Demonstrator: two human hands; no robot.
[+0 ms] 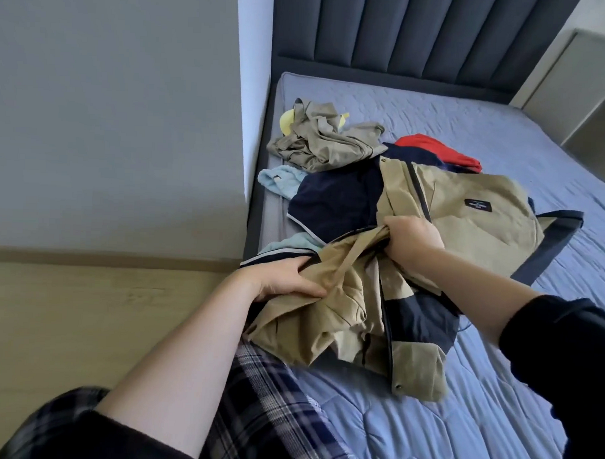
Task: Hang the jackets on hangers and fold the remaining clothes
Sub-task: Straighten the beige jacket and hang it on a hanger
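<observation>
On the bed [459, 423], both hands, left [285, 280] and right [414, 240], grip bunched folds of the tan jacket [484, 201]

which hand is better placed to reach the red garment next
Right, probably. The right hand grips the jacket closer to the red garment; the left hand grips the jacket's near fold, farther away.

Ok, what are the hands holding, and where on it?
Both grip the tan jacket: left hand bunches its near edge, right hand a gathered fold near its middle.
</observation>
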